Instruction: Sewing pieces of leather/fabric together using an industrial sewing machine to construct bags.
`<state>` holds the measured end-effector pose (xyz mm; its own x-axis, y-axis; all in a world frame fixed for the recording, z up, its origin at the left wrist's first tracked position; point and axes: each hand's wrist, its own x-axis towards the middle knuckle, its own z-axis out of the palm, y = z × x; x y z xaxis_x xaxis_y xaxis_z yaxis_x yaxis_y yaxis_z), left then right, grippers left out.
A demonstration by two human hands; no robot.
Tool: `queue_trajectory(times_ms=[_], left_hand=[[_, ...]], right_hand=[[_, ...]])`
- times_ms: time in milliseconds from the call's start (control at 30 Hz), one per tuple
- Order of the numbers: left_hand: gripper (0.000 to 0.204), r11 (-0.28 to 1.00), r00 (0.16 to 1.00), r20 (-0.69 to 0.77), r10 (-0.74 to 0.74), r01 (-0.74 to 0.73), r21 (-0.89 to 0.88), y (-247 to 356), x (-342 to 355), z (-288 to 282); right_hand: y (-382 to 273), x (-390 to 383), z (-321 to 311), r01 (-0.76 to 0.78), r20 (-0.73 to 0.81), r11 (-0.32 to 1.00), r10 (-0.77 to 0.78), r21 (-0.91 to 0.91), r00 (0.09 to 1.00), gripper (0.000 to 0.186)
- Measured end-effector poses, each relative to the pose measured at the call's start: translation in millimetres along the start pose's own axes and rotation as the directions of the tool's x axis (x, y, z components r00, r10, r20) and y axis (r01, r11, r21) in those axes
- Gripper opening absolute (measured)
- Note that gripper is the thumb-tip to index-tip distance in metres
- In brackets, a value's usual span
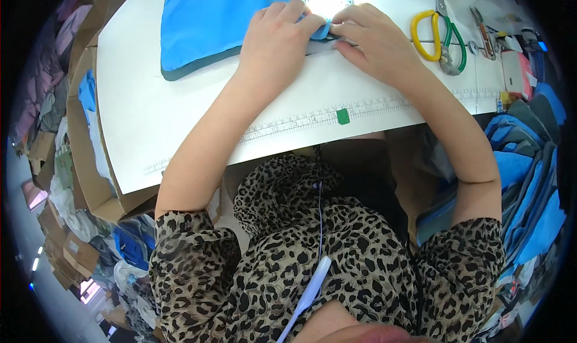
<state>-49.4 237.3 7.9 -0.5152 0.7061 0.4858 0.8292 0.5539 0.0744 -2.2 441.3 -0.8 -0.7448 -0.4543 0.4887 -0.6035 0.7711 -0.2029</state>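
Observation:
A flat blue fabric piece [207, 24] with a dark green edge lies on the white table, left of the brightly lit sewing area. My left hand [276, 39] rests over its right end, fingers bent and pinching the cloth. Close beside it, my right hand [375, 45] has thumb and fingers closed on the same edge. Between my fingertips shows a small light-blue fabric strip [323, 30], with a grey layer under it. Glare hides most of the metal sewing machine parts [347, 1] just beyond my hands.
Scissors with yellow and green handles [415, 33] lie to the right, with small tools [482, 31] beyond. A ruler strip [300, 123] follows the table's near edge. An open cardboard box [90, 156] stands left; blue and grey fabric pieces [535, 192] are piled right.

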Motion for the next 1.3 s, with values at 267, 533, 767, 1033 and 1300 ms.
queue_trajectory(times_ms=[267, 533, 767, 1033, 1300], left_hand=[[0.034, 0.999, 0.999, 0.046, -0.014, 0.013, 0.032, -7.9, -2.9, -3.7], [0.038, 0.994, 0.996, 0.085, -0.012, 0.002, 0.113, -12.9, 1.1, -2.4], [0.031, 0.993, 0.999, -0.012, 0.031, -0.029, 0.117, -16.6, 3.2, -3.4], [0.018, 0.959, 0.986, -0.041, -0.164, 0.15, -0.24, -4.8, 7.5, 0.6], [0.015, 0.945, 0.981, -0.088, -0.175, 0.142, -0.294, -8.9, 3.6, 3.6]], right_hand=[[-12.4, 1.6, 5.4, -0.003, -0.034, 0.99, -0.001, -0.14, 0.999, 0.02], [-12.5, 14.7, 3.3, -0.039, -0.013, 0.975, 0.037, -0.218, 0.999, 0.022], [-8.9, 11.2, 16.0, -0.101, -0.067, 0.975, 0.089, -0.198, 0.994, 0.021], [-8.3, 10.9, 12.0, -0.096, -0.092, 0.989, 0.086, -0.111, 0.992, 0.014], [8.2, 13.1, -9.3, -0.008, 0.016, 0.995, 0.006, 0.101, 1.0, 0.02]])
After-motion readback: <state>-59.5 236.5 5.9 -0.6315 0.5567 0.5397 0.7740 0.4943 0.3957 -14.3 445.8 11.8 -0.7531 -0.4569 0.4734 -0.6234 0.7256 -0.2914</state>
